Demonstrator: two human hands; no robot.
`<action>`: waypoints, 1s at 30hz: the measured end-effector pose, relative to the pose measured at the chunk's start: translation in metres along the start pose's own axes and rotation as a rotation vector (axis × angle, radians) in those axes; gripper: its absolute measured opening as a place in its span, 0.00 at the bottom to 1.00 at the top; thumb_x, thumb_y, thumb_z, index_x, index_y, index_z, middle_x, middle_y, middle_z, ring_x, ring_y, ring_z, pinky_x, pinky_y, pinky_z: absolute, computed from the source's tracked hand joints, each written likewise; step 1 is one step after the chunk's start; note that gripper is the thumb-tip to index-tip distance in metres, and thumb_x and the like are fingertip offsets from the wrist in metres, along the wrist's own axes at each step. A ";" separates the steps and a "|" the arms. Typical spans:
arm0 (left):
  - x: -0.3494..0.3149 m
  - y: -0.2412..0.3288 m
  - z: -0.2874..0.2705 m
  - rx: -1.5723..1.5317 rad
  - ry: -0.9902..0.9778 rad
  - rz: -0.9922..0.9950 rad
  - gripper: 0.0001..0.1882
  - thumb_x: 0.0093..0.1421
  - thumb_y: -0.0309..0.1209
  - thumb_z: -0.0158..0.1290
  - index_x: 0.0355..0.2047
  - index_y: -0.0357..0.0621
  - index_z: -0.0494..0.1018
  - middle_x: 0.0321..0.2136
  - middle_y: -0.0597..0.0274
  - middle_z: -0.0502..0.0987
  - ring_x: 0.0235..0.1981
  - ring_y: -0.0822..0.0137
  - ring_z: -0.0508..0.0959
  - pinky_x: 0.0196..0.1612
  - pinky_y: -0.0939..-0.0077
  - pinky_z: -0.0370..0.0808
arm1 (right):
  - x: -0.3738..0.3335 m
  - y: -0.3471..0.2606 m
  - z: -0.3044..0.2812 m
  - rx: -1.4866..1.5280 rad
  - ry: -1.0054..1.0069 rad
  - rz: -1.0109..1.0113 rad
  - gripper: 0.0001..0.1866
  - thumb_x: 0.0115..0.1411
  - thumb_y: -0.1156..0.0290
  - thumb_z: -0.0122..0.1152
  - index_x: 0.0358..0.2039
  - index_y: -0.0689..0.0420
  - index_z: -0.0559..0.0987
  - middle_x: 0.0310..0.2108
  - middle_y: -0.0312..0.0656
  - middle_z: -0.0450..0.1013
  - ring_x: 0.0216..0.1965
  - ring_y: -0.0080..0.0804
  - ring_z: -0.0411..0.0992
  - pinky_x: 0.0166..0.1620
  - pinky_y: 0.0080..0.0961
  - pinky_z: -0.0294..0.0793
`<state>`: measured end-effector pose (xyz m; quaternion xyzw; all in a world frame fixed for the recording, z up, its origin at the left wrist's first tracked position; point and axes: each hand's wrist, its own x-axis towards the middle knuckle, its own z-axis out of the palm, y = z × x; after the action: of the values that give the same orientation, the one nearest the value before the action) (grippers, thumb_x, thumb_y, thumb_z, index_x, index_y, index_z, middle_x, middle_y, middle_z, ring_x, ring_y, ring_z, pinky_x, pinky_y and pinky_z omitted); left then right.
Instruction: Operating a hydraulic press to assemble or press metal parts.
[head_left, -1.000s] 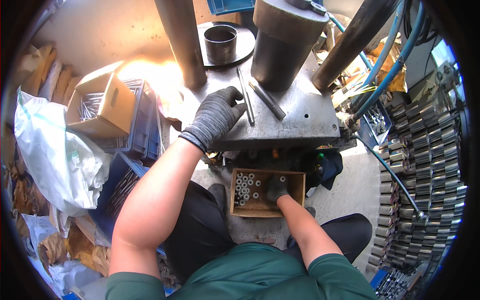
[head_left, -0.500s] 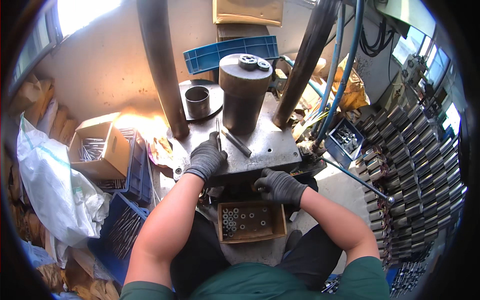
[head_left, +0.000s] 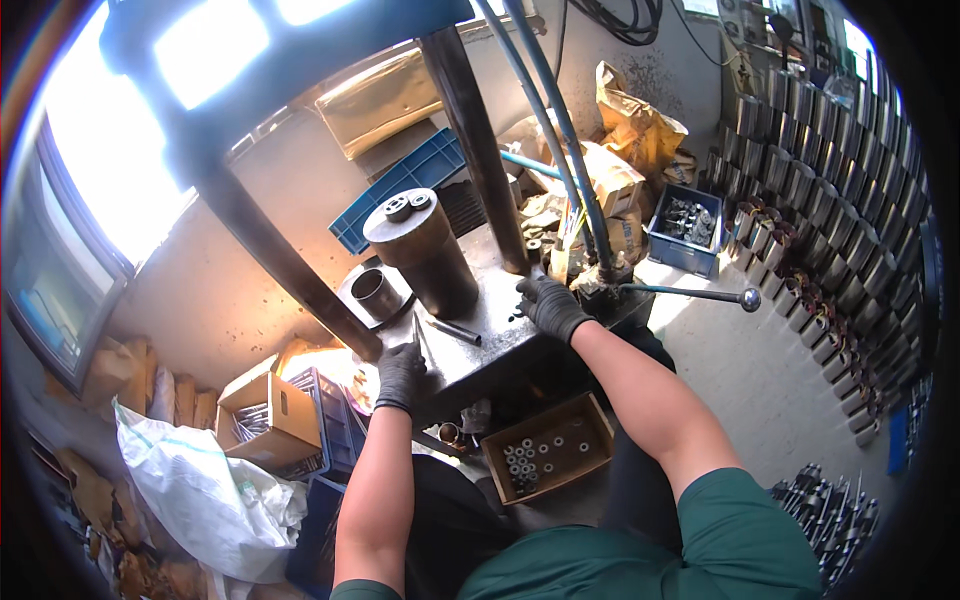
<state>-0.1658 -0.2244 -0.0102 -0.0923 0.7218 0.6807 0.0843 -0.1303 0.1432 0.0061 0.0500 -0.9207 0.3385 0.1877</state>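
My left hand, in a dark grey knit glove, is closed round a thin, pointed metal rod at the left front edge of a steel press table. My right hand, gloved alike, is over the table's right side near the right column, fingers partly spread; I see nothing in them. Between the hands lies a dark round bar. Behind it stands a thick steel cylinder with two small bearing-like rings on top. A short open sleeve sits on a round plate to its left.
Dark columns rise from the table. A box of small rings sits below its front edge. At right are a ball-ended lever, a blue crate of metal parts and stacked metal cylinders. A carton of rods and a white sack are at left.
My right hand has risen from below the table's front edge to over its right side. My left hand still holds the rod near the left edge. The view has turned and tilted.
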 end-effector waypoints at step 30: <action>-0.171 0.043 0.179 0.066 -0.859 0.091 0.18 0.67 0.33 0.61 0.54 0.38 0.77 0.42 0.64 0.80 0.43 0.73 0.79 0.50 0.73 0.79 | -0.049 -0.030 -0.106 1.535 0.091 0.671 0.33 0.72 0.40 0.53 0.57 0.60 0.76 0.48 0.50 0.80 0.51 0.53 0.81 0.60 0.52 0.79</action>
<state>-0.0117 -0.0404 0.0634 0.2340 0.6457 0.6370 0.3500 -0.0455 0.1864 0.0803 -0.1263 -0.3921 0.9108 0.0280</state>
